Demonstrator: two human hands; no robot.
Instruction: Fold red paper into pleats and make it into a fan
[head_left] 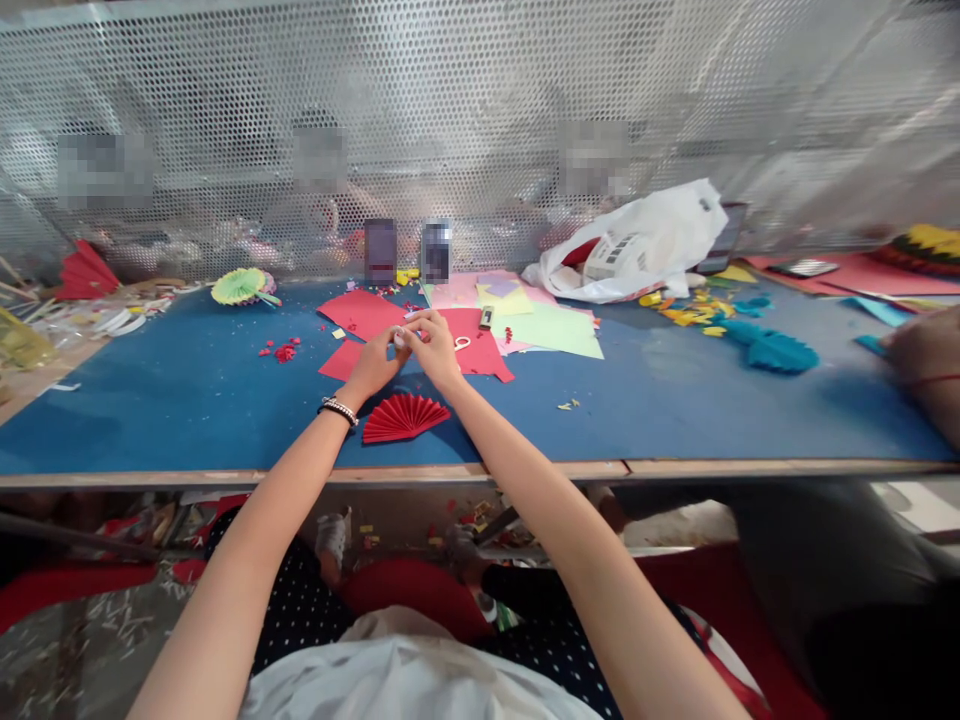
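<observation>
My left hand (377,360) and my right hand (433,347) meet above the blue table (187,400), fingers pinched together around something small and pale that I cannot make out. A bead bracelet circles my left wrist. Right below my hands lies a red pleated paper fan (403,415), spread in a half circle. Red paper sheets (360,312) lie just beyond my hands, with white-handled scissors (462,343) on them beside my right hand.
Pink, yellow and green paper sheets (551,328) lie behind. A white plastic bag (637,245) sits back right, a green-yellow fan (240,286) back left, teal pleated paper (776,352) at right. Another person's arm (926,365) rests at the right edge. A perforated metal screen backs the table.
</observation>
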